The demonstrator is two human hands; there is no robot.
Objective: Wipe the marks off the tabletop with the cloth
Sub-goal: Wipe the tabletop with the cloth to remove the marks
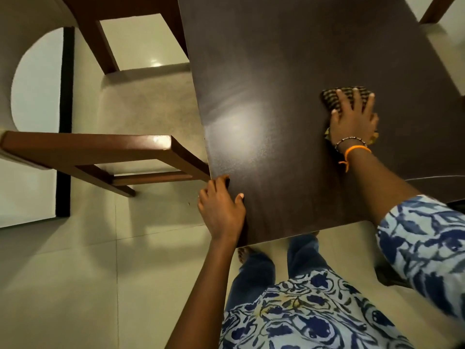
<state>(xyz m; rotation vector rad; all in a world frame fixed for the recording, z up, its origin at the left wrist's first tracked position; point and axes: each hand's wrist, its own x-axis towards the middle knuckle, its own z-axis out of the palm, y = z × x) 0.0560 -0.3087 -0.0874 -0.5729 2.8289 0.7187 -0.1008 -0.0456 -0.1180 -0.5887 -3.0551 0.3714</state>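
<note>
Cloth (pixel 334 96) is sitting out on the dark brown tabletop (pixel 289 59), toward the right side, and it's pinned flat under the person's right hand (pixel 353 122). It's a dark woven one with pale stripes, mostly covered, so you only see the far end poking out past the fingertips and a little yellowish corner showing near the wrist. The right fingers (pixel 343 100) are spread wide and laid flat, palm down, pressing on the cloth rather than gripping it. That wrist has a beaded bracelet (pixel 348 141) and an orange thread (pixel 356 149) tied on it.

Left hand (pixel 221 210) is down at the near left corner of the tabletop. Thumb rests on top of the surface, the other fingers curl over the left edge, so it's loosely clamped on the edge itself and holds nothing else.

A pale glare patch sits on the tabletop between the two hands, and I honestly can't make out any marks in it. Two wooden chairs (pixel 100 152) stand on the tiled floor (pixel 75 285) just off the left edge. Blue patterned sleeve (pixel 422 248) on the right arm.
</note>
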